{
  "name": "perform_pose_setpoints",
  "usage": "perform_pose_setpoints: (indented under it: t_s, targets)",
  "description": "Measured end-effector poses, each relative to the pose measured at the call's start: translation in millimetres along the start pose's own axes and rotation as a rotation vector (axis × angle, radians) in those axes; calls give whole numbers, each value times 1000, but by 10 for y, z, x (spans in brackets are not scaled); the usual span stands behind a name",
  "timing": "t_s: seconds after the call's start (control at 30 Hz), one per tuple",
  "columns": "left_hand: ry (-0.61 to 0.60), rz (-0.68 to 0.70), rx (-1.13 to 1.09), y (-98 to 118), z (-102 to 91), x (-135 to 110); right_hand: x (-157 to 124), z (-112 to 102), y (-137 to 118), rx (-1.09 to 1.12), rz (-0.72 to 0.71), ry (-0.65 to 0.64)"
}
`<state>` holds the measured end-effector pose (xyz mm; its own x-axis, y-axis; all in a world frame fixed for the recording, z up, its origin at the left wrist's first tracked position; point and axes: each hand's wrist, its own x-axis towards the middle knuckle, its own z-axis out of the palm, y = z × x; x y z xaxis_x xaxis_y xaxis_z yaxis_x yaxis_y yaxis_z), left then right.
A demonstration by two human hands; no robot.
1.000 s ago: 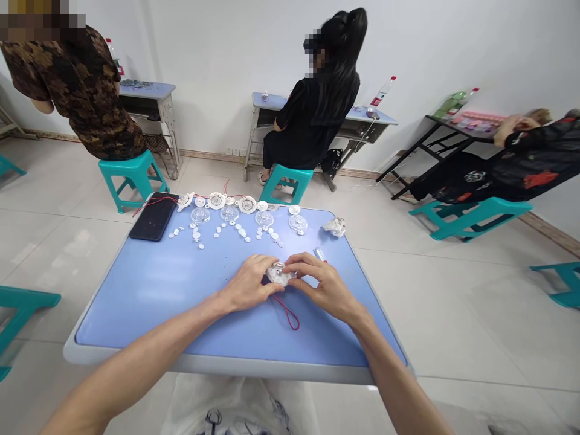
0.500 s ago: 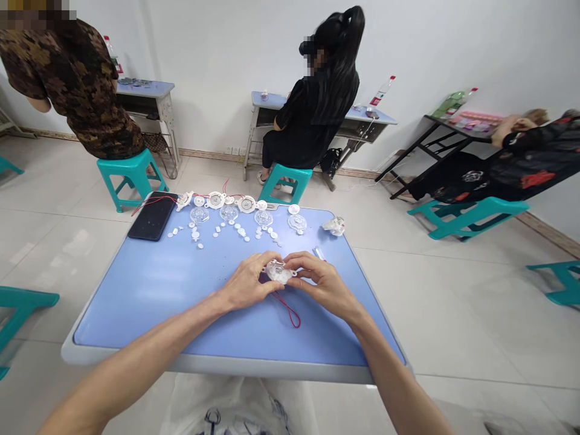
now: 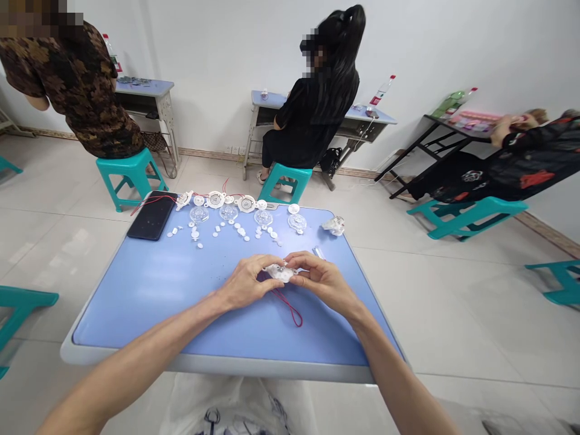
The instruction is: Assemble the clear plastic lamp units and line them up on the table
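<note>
Both my hands hold a small white plastic housing (image 3: pixel 280 272) above the blue table top (image 3: pixel 136 308). My left hand (image 3: pixel 247 282) grips its left side, and my right hand (image 3: pixel 322 281) pinches its right side. A thin red wire loop (image 3: pixel 288 307) hangs from it onto the table. A short clear tube (image 3: pixel 318 253) lies just beyond my right hand. Farther off stand rows of clear domes (image 3: pixel 229 212), white ring parts (image 3: pixel 216 200) and small white pieces (image 3: pixel 229 229).
A black phone (image 3: pixel 151 215) lies at the table's far left corner, and a loose white part (image 3: pixel 334 226) at the far right. Several co-workers sit on teal stools (image 3: pixel 290 181) at desks along the walls. The table's near edge (image 3: pixel 217 362) is in front of me.
The white housing has turned slightly between my hands, and my fingers have shifted around it. The red wire loop has swung a little. My view has shifted slightly.
</note>
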<state>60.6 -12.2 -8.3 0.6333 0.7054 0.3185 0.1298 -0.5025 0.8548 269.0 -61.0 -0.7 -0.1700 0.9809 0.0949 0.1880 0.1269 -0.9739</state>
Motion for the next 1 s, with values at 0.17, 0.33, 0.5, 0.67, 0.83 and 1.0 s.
perform_pose_setpoints:
  t_s: [0.17, 0.33, 0.5, 0.67, 0.83, 1.0]
  targets:
    - [27, 52, -8, -37, 20, -12, 7, 15, -16, 41, 24, 9]
    - [35, 57, -3, -31, 31, -7, 2, 11, 11, 97, 33, 9]
    - [23, 58, 19, -5, 22, 10, 5, 15, 29, 91, 42, 18]
    - [-3, -7, -21, 8, 23, 16, 0, 18, 35, 61, 45, 2]
    - [1, 1, -9, 11, 29, 17, -20, 7, -16, -92, -40, -32]
    - [12, -2, 17, 0, 38, 10, -33, 24, -64, -485, -281, 55]
